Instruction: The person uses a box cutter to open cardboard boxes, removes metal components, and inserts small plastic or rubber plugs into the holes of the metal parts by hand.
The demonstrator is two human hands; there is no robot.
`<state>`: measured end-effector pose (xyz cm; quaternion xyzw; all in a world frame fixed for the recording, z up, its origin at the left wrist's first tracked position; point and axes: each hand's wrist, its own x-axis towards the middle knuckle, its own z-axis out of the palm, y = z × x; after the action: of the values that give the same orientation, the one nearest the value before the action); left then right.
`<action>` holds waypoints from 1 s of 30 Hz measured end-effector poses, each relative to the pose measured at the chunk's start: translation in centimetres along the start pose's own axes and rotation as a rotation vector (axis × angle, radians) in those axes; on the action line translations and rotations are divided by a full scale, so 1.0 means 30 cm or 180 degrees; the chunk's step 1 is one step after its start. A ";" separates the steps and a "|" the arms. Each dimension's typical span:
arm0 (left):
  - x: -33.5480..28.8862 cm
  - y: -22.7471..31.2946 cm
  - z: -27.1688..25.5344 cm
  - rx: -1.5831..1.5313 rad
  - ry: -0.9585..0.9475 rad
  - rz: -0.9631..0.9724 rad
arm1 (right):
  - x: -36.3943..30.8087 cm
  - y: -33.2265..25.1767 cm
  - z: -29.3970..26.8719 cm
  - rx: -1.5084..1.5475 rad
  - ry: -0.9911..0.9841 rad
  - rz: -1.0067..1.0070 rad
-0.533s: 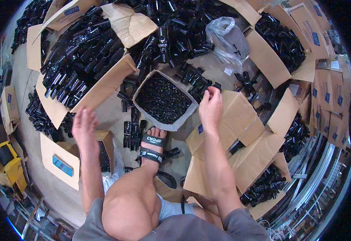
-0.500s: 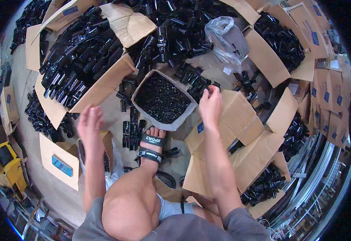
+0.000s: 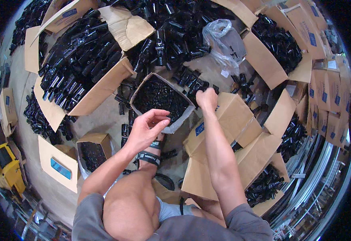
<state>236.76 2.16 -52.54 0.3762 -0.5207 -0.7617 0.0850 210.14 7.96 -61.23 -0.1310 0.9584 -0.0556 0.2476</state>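
Observation:
A small open carton of tiny black pieces stands on the floor in front of me. My left hand reaches over its near edge, fingers curled and thumb drawn close to their tips. Whatever lies between those fingertips is too small to make out. To the right of this carton, my right hand is closed round a shiny black part, mostly hidden by the fingers, with one end showing beyond them. Several similar black parts lie in a cluster just past that hand.
A large carton heaped with black tubular parts stands at the far left. Folded cardboard and open cartons fill the right side. A crumpled plastic bag lies beyond. On a carton flap at the left rests a phone.
My left hand has swung right, from beside the large left carton to above the small carton. My right hand has shifted slightly left and nearer, its fingers still closed.

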 end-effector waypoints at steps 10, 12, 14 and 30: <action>0.054 -0.011 0.061 -0.0073 -0.0817 0.0124 | -0.485 0.082 -0.111 0.2483 -0.0505 -0.1118; 0.041 -0.045 0.082 0.0111 -0.0691 0.0201 | -0.619 0.060 -0.132 0.1973 -0.0560 -0.1271; 0.025 -0.030 0.082 -0.0289 -0.0765 -0.0327 | -0.654 0.115 -0.136 0.2348 -0.0937 -0.1337; -0.012 -0.118 0.056 -0.0463 -0.0525 -0.0544 | -0.597 0.218 -0.082 0.3741 -0.1129 -0.0635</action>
<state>236.81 5.15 -55.10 0.3481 -0.4354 -0.8302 0.0037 222.57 19.32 -51.97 -0.0690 0.6950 -0.5741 0.4274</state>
